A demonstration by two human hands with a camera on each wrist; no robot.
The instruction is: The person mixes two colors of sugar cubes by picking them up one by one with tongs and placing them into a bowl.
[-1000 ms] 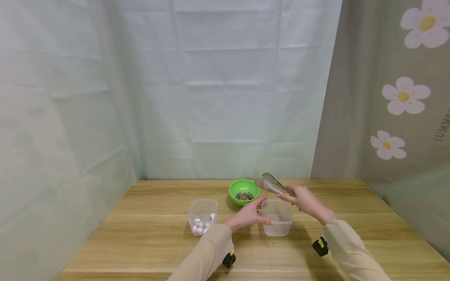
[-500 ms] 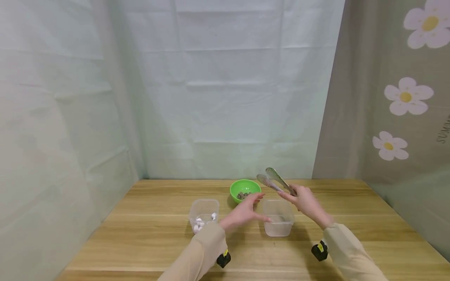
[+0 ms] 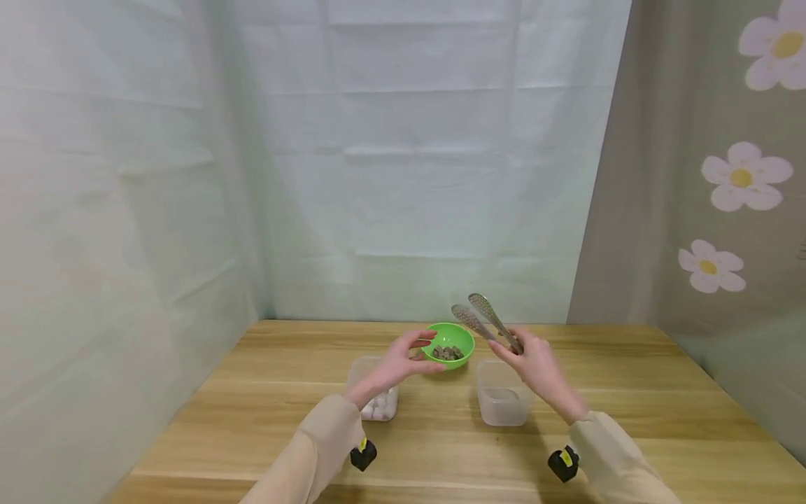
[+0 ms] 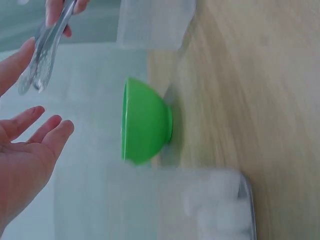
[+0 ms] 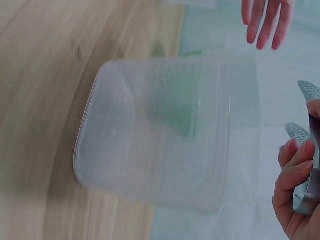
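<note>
Your right hand point(image 3: 534, 365) grips the tongs point(image 3: 494, 320) above the bench point(image 3: 441, 448), their perforated tips parted near the bowl point(image 3: 464, 340); the right wrist view cuts off part of that grip. Your left hand point(image 3: 398, 362) is spread, holding nothing, and its fingers cover the bowl's left rim from the head view. Brown pieces point(image 3: 448, 353) inside the bowl are too small to identify. Your left forearm hides much of the left tub point(image 3: 357, 369) and some of its white lumps point(image 3: 380, 406), blurred in the left wrist view. The bowl shows only hazily through the right tub point(image 3: 504, 414).
</note>
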